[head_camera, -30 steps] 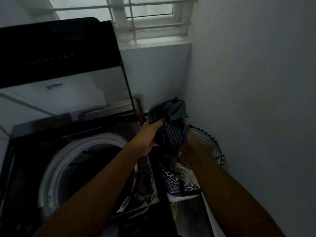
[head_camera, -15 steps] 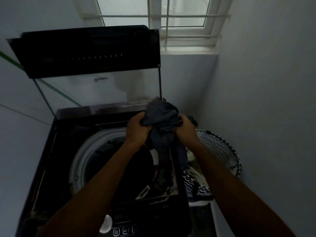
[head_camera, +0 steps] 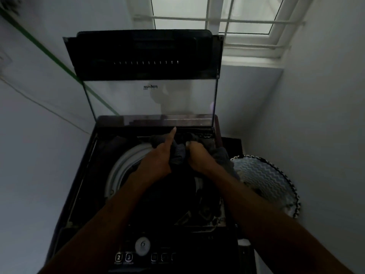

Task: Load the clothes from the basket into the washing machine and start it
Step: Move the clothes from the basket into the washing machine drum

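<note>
Both hands have swung the dark striped garment from beside the basket to over the washing machine drum, so it's about ready to drop in. Left hand grips it, forefinger sticking out; right hand is curled tight round it. Too dark to see the drum's contents; the basket looks mostly empty.

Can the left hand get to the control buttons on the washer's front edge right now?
Probably not yet: the left hand is holding the dark garment over the drum. The path to the buttons looks clear.
</note>
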`<control>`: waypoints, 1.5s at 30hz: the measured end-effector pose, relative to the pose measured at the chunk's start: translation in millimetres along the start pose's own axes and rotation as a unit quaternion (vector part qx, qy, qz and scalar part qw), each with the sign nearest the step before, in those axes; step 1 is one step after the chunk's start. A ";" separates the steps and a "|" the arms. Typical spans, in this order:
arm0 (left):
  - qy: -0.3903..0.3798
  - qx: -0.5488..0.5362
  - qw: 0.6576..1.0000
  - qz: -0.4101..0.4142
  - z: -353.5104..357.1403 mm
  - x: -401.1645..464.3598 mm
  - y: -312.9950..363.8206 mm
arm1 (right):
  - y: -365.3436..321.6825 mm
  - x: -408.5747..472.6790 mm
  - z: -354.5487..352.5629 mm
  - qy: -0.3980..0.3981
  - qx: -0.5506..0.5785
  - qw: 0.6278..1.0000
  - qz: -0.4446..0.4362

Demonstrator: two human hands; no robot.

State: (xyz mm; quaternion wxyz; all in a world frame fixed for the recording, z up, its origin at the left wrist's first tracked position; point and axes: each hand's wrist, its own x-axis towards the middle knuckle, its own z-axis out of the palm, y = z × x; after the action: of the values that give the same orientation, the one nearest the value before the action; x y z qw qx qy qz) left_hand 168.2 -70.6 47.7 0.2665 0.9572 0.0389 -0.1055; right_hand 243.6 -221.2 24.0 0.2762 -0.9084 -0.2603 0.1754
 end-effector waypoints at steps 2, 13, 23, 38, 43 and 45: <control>-0.057 0.029 0.998 -0.027 0.9 3.8 -14.6 | -13.6 2.1 16.2 0.011 0.070 0.997 -0.002; 0.133 0.102 0.970 -0.174 -5.4 -19.3 -84.8 | -18.3 9.4 30.6 -0.002 -0.105 0.994 0.009; 0.089 0.037 0.979 -0.179 16.5 -16.6 -84.4 | -22.7 32.0 43.1 -0.111 -0.008 0.984 0.142; 0.050 -0.102 0.963 -0.245 18.5 -17.9 -118.1 | -39.4 52.9 78.2 -0.104 0.449 0.852 0.248; -0.005 -0.125 0.971 -0.205 31.4 -16.9 -129.3 | -14.7 51.7 84.8 -0.132 0.363 0.877 0.287; -0.017 -0.198 0.964 -0.176 34.4 -12.7 -121.2 | -17.1 53.4 88.3 -0.133 0.345 0.885 0.282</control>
State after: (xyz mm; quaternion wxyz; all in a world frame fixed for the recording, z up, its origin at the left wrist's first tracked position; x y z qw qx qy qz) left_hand 133.7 14.9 -39.1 0.4285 0.8614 0.2227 -0.1572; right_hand 239.2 -142.4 -44.6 0.4740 -0.7588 0.0491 0.4440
